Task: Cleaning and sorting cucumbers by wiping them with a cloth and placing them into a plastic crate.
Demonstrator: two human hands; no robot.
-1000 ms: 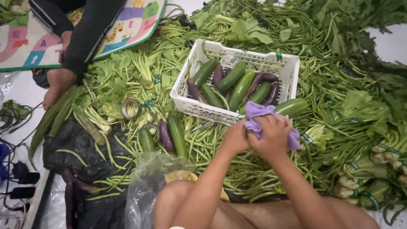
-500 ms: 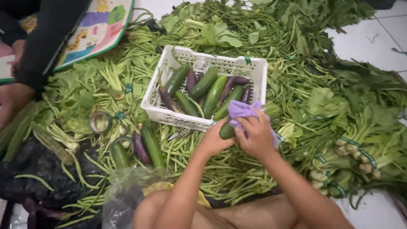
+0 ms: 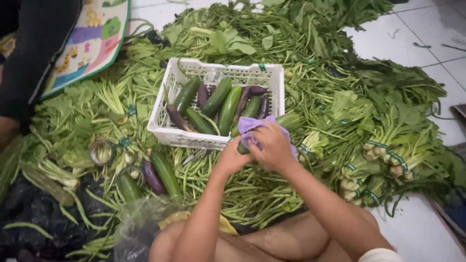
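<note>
**Cucumber wiped with purple cloth at basket's near corner**

Right hand point(image 3: 274, 145): closed over a purple cloth point(image 3: 252, 127), palm down, fingers curled around the cloth and the vegetable under it. The cloth shows above the knuckles and again at the far side of the wrist.

Left hand point(image 3: 232, 159): closed on the near end of a green cucumber point(image 3: 242, 148), of which only a short dark-green stub shows between the two hands. The rest is covered by cloth and fingers. The hands touch each other.

Position: the held cucumber sits just in front of the near right corner of a white plastic basket point(image 3: 165, 127), above the long beans point(image 3: 252, 194) that carpet the floor.

Basket contents: several green cucumbers and a few dark purple eggplants, lying lengthwise and overlapping. One more cucumber point(image 3: 290, 119) lies outside, just beside the basket's right wall, touching the cloth.

Left of the hands, on the beans: two loose cucumbers point(image 3: 166, 173) with one purple eggplant point(image 3: 152, 177) between them. A roll of tape point(image 3: 99, 151) is farther left.

Right: bundles of leafy greens point(image 3: 388, 155) tied with bands, stems toward the camera, on white floor tile point(image 3: 417, 29).

Upper left: a colourful play mat point(image 3: 94, 41) and another person's dark sleeve point(image 3: 34, 53).

Bottom: the person's bare knees, with a clear plastic bag point(image 3: 141, 218) beside them.
</note>
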